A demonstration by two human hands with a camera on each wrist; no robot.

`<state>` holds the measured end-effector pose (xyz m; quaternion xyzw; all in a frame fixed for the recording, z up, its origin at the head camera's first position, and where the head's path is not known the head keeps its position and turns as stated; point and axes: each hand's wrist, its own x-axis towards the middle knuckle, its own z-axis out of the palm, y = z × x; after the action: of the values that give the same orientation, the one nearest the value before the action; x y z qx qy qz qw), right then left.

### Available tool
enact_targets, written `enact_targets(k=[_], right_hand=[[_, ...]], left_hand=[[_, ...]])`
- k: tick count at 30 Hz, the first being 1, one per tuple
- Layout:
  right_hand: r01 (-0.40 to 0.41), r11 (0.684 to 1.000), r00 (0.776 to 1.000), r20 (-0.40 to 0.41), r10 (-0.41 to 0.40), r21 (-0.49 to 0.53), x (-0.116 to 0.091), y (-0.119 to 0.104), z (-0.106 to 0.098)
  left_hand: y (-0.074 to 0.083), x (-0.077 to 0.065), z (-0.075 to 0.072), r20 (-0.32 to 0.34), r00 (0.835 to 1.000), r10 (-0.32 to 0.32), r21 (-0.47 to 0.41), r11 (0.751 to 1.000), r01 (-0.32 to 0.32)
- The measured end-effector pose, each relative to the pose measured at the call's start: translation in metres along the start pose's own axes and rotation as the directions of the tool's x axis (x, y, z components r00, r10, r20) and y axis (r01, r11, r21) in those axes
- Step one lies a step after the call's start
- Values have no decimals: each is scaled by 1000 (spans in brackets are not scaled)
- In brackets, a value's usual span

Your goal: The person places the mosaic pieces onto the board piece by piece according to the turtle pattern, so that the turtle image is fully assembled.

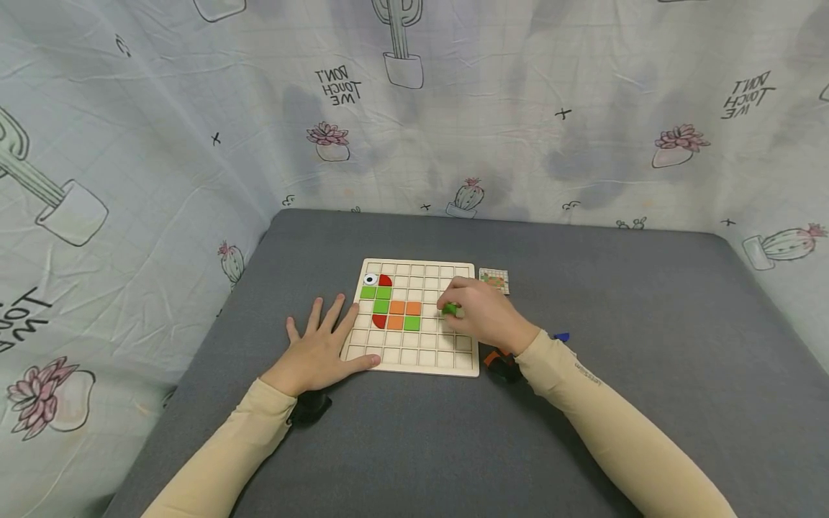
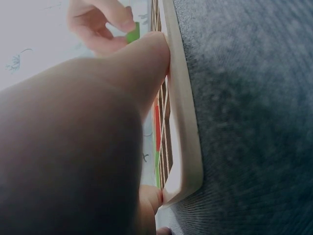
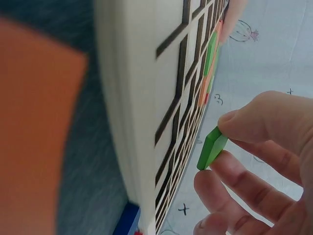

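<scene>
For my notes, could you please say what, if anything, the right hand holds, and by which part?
The right hand pinches a green tile by its edges, between thumb and fingertips.

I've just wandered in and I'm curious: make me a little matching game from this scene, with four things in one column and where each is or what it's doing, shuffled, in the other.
Things
1. Left hand
2. Right hand
3. Small picture card
4. Eye tile

Places and states
A. On the board, beside a red tile
B. Fingers spread, at the board's left side
C. Pinching a green tile
D. On the grey table, by the board's right edge

Pairs
1-B, 2-C, 3-D, 4-A
</scene>
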<state>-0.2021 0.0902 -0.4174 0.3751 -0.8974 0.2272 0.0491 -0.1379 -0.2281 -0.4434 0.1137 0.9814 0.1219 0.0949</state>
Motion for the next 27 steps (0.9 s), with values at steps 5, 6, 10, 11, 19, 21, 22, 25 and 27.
enact_targets(k=[5,6,10,11,19,21,22,25,27], right_hand=[[-3,1000,1000,14,3,-15,10,-4,6],[-2,1000,1000,18,3,-21,12,-5,6],[7,999,1000,26,-6,-31,19,-7,9],[7,1000,1000,29,-7,-27,21,-7,9],[12,1000,998,62,-11,-15,30,-7,12],[11,1000,997,72,-10,-10,32,-8,12],[11,1000,997,75,-11,-8,32,-8,13],[12,1000,997,80,-11,-13,35,-8,13],[13,1000,997,82,-12,-18,36,-9,14]], left_hand=[[-1,0,1,7,1000,-5,-3,1000,5],[-1,0,1,8,1000,-5,-5,1000,5],[-1,0,1,7,1000,-6,-11,1000,6],[-1,0,1,6,1000,-7,-11,1000,7],[-2,1,1,3,1000,-4,-4,1000,4],[-2,1,1,4,1000,-5,-3,1000,5],[-2,1,1,4,1000,-5,-3,1000,5],[-2,1,1,6,1000,-6,0,1000,6],[-2,1,2,7,1000,-7,2,1000,7]])
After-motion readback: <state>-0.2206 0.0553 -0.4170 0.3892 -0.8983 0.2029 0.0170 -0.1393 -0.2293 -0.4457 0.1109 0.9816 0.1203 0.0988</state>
